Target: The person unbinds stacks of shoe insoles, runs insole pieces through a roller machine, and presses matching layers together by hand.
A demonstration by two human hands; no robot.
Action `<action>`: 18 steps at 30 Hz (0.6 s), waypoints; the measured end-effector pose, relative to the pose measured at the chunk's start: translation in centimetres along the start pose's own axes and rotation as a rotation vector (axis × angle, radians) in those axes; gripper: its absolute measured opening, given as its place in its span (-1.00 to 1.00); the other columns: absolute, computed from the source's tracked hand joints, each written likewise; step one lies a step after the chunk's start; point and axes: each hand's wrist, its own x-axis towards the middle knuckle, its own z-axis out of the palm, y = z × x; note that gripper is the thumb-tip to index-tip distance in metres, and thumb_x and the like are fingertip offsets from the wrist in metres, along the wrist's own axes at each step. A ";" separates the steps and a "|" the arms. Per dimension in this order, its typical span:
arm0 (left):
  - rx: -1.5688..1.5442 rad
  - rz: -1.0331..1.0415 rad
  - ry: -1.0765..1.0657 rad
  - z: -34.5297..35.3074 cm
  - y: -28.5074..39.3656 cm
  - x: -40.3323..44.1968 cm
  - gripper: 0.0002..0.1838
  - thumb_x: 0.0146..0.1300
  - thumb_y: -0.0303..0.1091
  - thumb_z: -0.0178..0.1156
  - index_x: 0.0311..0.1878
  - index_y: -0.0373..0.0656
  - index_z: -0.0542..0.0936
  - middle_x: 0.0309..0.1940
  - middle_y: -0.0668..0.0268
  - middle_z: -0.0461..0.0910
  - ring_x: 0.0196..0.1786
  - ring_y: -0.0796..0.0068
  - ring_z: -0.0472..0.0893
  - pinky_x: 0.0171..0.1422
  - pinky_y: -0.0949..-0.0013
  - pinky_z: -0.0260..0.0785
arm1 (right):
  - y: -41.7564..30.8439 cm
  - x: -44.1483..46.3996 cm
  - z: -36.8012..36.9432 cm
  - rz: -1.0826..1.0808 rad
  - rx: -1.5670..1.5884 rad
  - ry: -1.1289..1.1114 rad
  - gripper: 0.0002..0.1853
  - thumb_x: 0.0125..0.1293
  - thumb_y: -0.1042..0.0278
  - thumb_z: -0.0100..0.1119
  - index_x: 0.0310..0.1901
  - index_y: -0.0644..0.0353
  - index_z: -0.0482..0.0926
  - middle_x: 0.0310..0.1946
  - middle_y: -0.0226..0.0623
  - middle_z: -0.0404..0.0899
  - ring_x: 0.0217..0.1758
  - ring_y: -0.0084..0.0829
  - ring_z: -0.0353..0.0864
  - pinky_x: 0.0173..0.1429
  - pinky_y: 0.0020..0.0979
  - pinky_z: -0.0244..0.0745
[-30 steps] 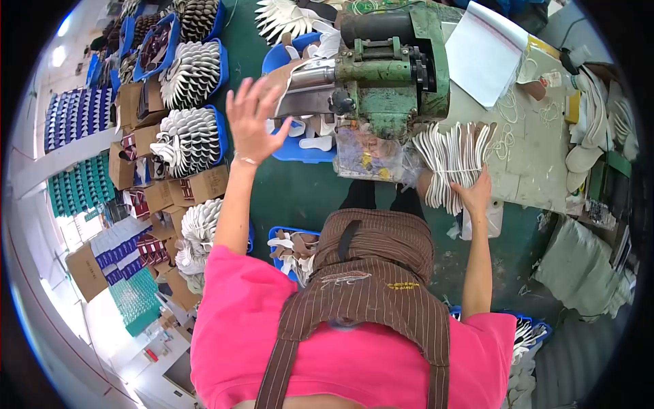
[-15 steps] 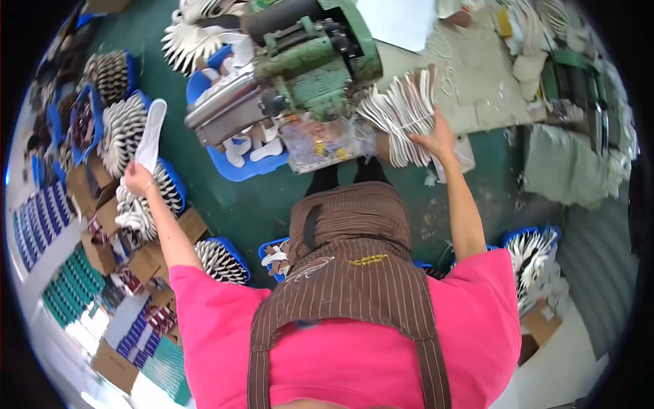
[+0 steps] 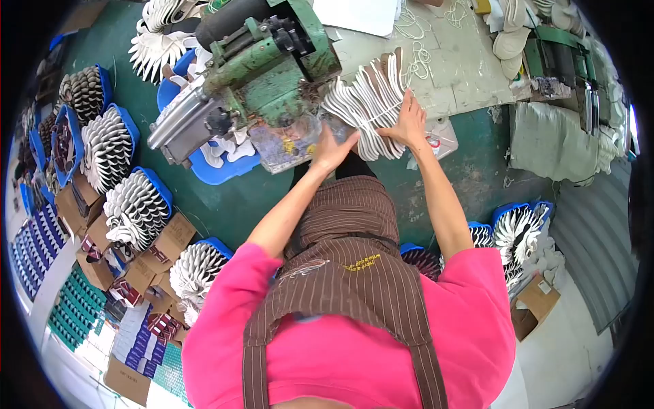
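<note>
A bundle of white and brown shoe insoles (image 3: pixel 364 105), packed side by side and bound with a thin string, stands on edge at the table's near edge, right of the green machine (image 3: pixel 269 75). My right hand (image 3: pixel 407 124) holds the bundle's right side, with the thumb across its near face and the fingers pointing up along it. My left hand (image 3: pixel 330 151) is at the lower left of the bundle, fingers apart and thumb toward the insoles. Slight blur hides whether it touches them. No insole shows in this hand.
Under the machine, a blue basket (image 3: pixel 221 170) holds loose white pieces. More insole-filled baskets (image 3: pixel 136 208) and cardboard boxes (image 3: pixel 170 235) line the left floor. Loose string (image 3: pixel 419 61) and a white sheet (image 3: pixel 357 13) lie on the table (image 3: pixel 463 82). Another machine (image 3: pixel 562 58) stands at right.
My left hand has swung from the left baskets to the insole bundle; the single white insole it held is no longer in it. My right hand stays at the bundle. The view has shifted.
</note>
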 end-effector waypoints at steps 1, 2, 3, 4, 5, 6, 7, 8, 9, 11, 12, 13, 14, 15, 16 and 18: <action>0.057 -0.071 0.068 1.6 2.5 1.3 0.29 -0.04 0.28 0.31 0.40 -0.51 -0.18 0.34 -0.24 0.12 0.38 -0.06 0.24 0.36 0.18 0.20 | -0.1 0.1 -0.3 -0.009 0.027 -0.007 0.37 -0.41 -0.03 0.55 0.41 0.32 -0.13 0.20 0.15 0.21 0.26 0.12 0.22 0.36 0.10 0.05; 0.121 -0.172 0.160 3.7 4.2 2.5 0.35 -0.10 0.30 0.34 0.38 -0.56 -0.22 0.34 -0.31 0.05 0.39 -0.11 0.21 0.37 0.17 0.19 | -0.2 0.2 -0.6 -0.018 0.054 -0.011 0.33 -0.40 -0.01 0.53 0.40 0.33 -0.09 0.15 0.12 0.27 0.22 0.10 0.27 0.34 0.05 0.09; 0.185 -0.274 0.253 5.0 5.4 3.2 0.42 -0.15 0.31 0.36 0.36 -0.60 -0.27 0.34 -0.38 -0.01 0.39 -0.15 0.17 0.37 0.16 0.18 | 0.0 0.3 -0.6 -0.028 0.080 -0.016 0.30 -0.39 0.00 0.52 0.39 0.33 -0.05 0.09 0.10 0.32 0.17 0.08 0.32 0.32 0.00 0.14; 0.093 -0.264 0.288 5.5 6.3 3.0 0.43 -0.20 0.26 0.41 0.33 -0.68 -0.25 0.29 -0.50 0.00 0.36 -0.25 0.18 0.37 0.14 0.18 | 0.2 0.1 -0.3 -0.103 0.093 0.124 0.18 -0.37 0.02 0.49 0.34 0.34 0.08 -0.06 0.01 0.41 0.06 0.02 0.38 0.25 -0.12 0.22; 0.099 -0.215 0.344 6.1 5.9 3.1 0.44 -0.23 0.21 0.44 0.34 -0.66 -0.26 0.28 -0.47 0.02 0.33 -0.23 0.22 0.33 0.13 0.22 | 0.5 0.2 -0.3 -0.108 0.107 0.114 0.17 -0.37 0.02 0.49 0.33 0.34 0.09 -0.06 0.01 0.41 0.07 0.01 0.38 0.25 -0.12 0.23; 0.108 -0.167 0.402 6.8 4.6 3.4 0.45 -0.27 0.16 0.48 0.35 -0.63 -0.27 0.28 -0.44 0.04 0.30 -0.22 0.27 0.30 0.13 0.26 | 0.8 0.4 -0.2 -0.114 0.124 0.103 0.16 -0.37 0.02 0.48 0.32 0.35 0.11 -0.05 0.00 0.42 0.08 0.01 0.38 0.24 -0.12 0.23; 0.125 -0.116 0.459 6.9 3.9 3.4 0.46 -0.30 0.11 0.51 0.36 -0.60 -0.28 0.28 -0.40 0.06 0.27 -0.20 0.31 0.26 0.13 0.30 | 0.6 0.5 -0.4 -0.117 0.146 0.094 0.16 -0.37 0.02 0.48 0.31 0.35 0.12 -0.05 -0.01 0.42 0.08 0.00 0.38 0.24 -0.13 0.23; 0.146 -0.095 0.445 6.8 3.2 3.3 0.40 -0.26 0.01 0.50 0.37 -0.58 -0.27 0.28 -0.40 0.05 0.28 -0.22 0.29 0.28 0.10 0.27 | 0.5 0.5 -0.9 -0.119 0.132 0.085 0.13 -0.38 0.05 0.46 0.29 0.36 0.13 -0.06 0.01 0.42 0.06 0.01 0.40 0.21 -0.13 0.28; 0.144 -0.056 0.458 6.6 2.7 3.2 0.37 -0.24 -0.02 0.49 0.37 -0.56 -0.26 0.28 -0.39 0.06 0.28 -0.22 0.29 0.28 0.09 0.27 | 0.8 0.5 -0.7 -0.116 0.153 0.060 0.13 -0.38 0.06 0.45 0.30 0.36 0.12 -0.06 0.02 0.42 0.06 0.01 0.41 0.20 -0.13 0.29; 0.127 0.027 0.483 6.6 2.2 3.2 0.31 -0.22 -0.09 0.46 0.38 -0.54 -0.24 0.28 -0.38 0.07 0.27 -0.22 0.29 0.28 0.07 0.26 | 1.3 0.8 -0.7 -0.115 0.184 0.015 0.13 -0.38 0.08 0.44 0.31 0.36 0.11 -0.06 0.04 0.42 0.04 0.02 0.43 0.18 -0.13 0.32; 0.130 -0.014 0.527 6.6 3.0 2.9 0.24 -0.20 -0.14 0.41 0.40 -0.47 -0.19 0.28 -0.33 0.11 0.26 -0.23 0.30 0.27 0.04 0.25 | 1.5 0.7 -0.8 -0.134 0.132 0.029 0.17 -0.38 0.09 0.42 0.34 0.38 0.05 -0.08 0.08 0.45 -0.01 0.05 0.47 0.14 -0.12 0.37; 0.101 -0.091 0.531 6.3 4.0 3.0 0.24 -0.20 -0.14 0.41 0.41 -0.45 -0.19 0.28 -0.31 0.12 0.26 -0.23 0.30 0.28 0.05 0.25 | 1.3 0.5 -2.3 -0.128 0.115 -0.055 0.19 -0.36 0.08 0.42 0.36 0.36 0.02 -0.07 0.11 0.46 0.00 0.06 0.47 0.14 -0.13 0.38; 0.073 -0.167 0.534 5.9 5.0 3.1 0.24 -0.21 -0.14 0.42 0.41 -0.42 -0.18 0.28 -0.30 0.12 0.26 -0.23 0.30 0.28 0.05 0.25 | 1.3 0.2 -4.0 -0.121 0.098 -0.138 0.21 -0.35 0.07 0.42 0.38 0.35 -0.02 -0.06 0.14 0.46 0.00 0.08 0.48 0.13 -0.13 0.39; 0.043 -0.243 0.532 5.8 5.6 3.4 0.24 -0.22 -0.13 0.42 0.42 -0.40 -0.17 0.28 -0.29 0.13 0.26 -0.22 0.30 0.28 0.06 0.25 | 1.3 -0.2 -6.2 -0.111 0.079 -0.222 0.23 -0.34 0.06 0.42 0.40 0.33 -0.05 -0.04 0.17 0.47 0.01 0.09 0.48 0.13 -0.13 0.39; 0.118 -0.210 0.544 6.1 5.2 4.0 0.23 -0.21 -0.10 0.42 0.42 -0.36 -0.16 0.27 -0.25 0.16 0.26 -0.20 0.31 0.28 0.07 0.26 | 1.8 -0.9 -8.3 -0.089 0.125 -0.250 0.26 -0.36 0.08 0.39 0.42 0.32 -0.10 -0.06 0.20 0.48 -0.05 0.13 0.50 0.06 -0.13 0.44; 0.141 -0.251 0.544 6.3 5.3 5.1 0.24 -0.22 -0.09 0.41 0.43 -0.35 -0.16 0.26 -0.25 0.18 0.24 -0.19 0.34 0.27 0.07 0.28 | 3.7 -3.2 -12.9 -0.146 -0.014 -0.365 0.22 -0.35 0.05 0.39 0.39 0.38 -0.03 -0.12 0.16 0.50 -0.05 0.04 0.52 0.04 -0.15 0.46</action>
